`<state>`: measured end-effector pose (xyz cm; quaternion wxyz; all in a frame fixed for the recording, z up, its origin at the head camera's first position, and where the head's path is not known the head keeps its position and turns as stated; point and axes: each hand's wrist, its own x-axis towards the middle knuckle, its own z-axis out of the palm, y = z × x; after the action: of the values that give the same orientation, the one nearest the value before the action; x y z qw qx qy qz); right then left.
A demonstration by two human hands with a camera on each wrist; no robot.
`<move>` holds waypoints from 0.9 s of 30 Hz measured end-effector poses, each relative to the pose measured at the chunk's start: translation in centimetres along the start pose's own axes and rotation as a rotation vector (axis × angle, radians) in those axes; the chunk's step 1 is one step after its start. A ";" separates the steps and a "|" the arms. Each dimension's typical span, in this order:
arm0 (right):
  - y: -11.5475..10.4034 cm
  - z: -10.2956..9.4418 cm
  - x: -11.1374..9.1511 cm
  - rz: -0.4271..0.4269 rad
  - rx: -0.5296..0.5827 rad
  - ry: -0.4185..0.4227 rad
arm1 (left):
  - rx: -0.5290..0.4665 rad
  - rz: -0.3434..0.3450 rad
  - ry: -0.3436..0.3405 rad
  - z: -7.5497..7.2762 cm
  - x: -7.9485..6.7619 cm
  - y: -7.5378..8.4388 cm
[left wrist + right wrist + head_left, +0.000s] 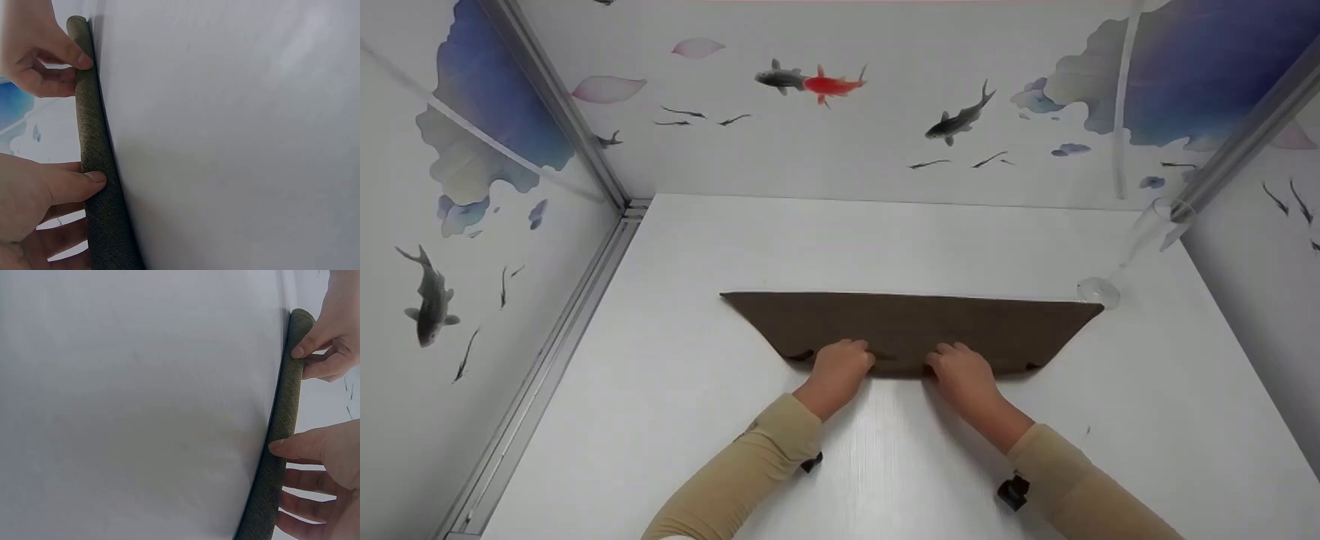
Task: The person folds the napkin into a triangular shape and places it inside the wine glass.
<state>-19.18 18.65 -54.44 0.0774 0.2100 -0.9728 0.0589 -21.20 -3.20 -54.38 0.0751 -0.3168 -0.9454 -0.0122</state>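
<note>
A dark brown woven cloth [911,322] lies on the white table, its far edge wider than its near edge. Along the near side it is curled into a rounded roll [93,126], with small folded corners at both ends. My left hand [841,367] pinches this roll left of its middle, thumb on the near face and fingers behind. To the right of it, my right hand [966,373] pinches the same roll in a like way. Both wrist views show the thumbs pressed against the cloth, the fingertips partly hidden behind it.
Past the cloth's far right corner a clear stemmed glass [1099,292] stands on the table [870,240]. White panels [847,150] printed with fish enclose the back and both sides, joined by grey metal rails [555,360].
</note>
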 end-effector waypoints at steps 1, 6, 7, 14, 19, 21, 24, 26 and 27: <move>0.0 0.0 -0.1 -0.004 0.002 0.007 | -0.006 -0.001 -0.010 -0.1 -0.1 0.0; -0.2 -0.1 -0.4 -0.011 0.005 -0.001 | -0.038 -0.007 -0.041 -0.4 -0.3 0.1; -0.3 -0.1 -0.5 -0.011 0.005 -0.009 | -0.048 -0.009 -0.044 -0.5 -0.3 0.1; -0.3 -0.5 -0.5 -0.010 0.009 -0.053 | -0.112 -0.028 -0.059 -0.6 -0.4 0.0; -0.2 -0.7 -0.3 0.001 0.026 -0.069 | -0.070 -0.027 -0.059 -0.6 -0.3 0.2; -0.2 -0.8 -0.2 0.014 0.037 -0.088 | -0.054 -0.026 -0.060 -0.6 -0.3 0.4; -0.3 -0.9 0.0 0.028 0.042 -0.109 | -0.033 -0.017 -0.049 -0.6 -0.5 0.7; -0.2 -1.0 0.1 0.030 0.047 -0.116 | -0.020 -0.005 -0.025 -0.5 -0.6 0.8; -0.2 -1.0 0.2 0.031 0.049 -0.116 | -0.013 0.003 -0.010 -0.5 -0.6 0.9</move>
<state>-19.12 18.52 -53.44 0.0147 0.1999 -0.9771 0.0715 -20.11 -2.89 -54.02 0.0684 -0.3185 -0.9453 -0.0168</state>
